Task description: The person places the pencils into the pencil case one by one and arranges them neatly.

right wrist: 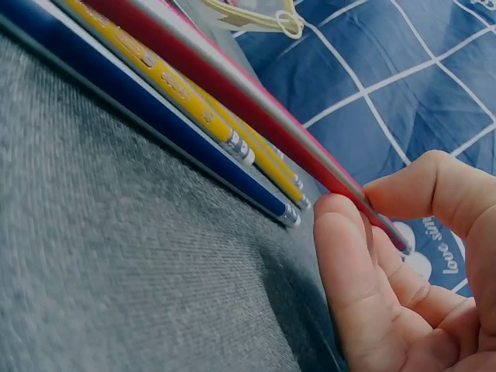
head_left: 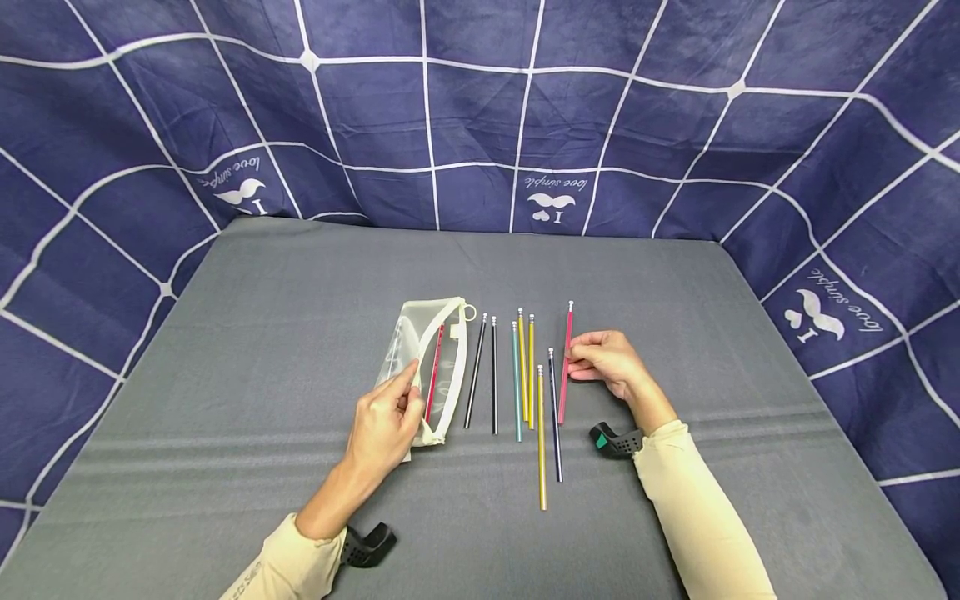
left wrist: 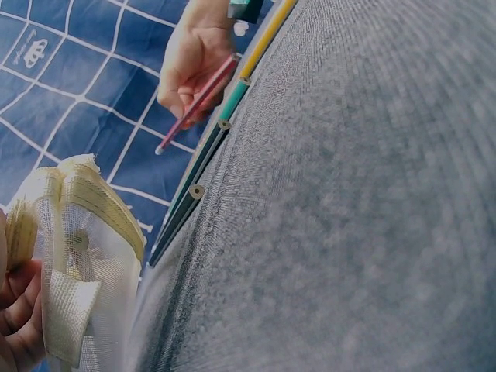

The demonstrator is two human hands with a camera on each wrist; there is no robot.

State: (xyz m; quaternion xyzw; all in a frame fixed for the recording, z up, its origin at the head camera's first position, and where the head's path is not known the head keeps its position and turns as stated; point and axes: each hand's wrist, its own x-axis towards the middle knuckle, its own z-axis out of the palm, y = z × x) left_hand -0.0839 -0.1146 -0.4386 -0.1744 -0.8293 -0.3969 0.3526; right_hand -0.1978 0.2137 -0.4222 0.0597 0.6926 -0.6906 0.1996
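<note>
My left hand holds the near edge of a translucent mesh pencil pouch with a cream zip border. The pouch's mouth gapes, and a red pencil shows within it. In the left wrist view, curled fingers grip the cream edge. On the right, my right hand pinches a pinkish-red pencil between thumb and fingertips, near its eraser end in the right wrist view. That pencil is tilted over the table, beside a dark blue pencil and a yellow pencil.
Between the hands lie two black pencils, a teal pencil and two more yellow pencils, roughly parallel. Grey cloth covers the table. A blue checked curtain surrounds its back and sides.
</note>
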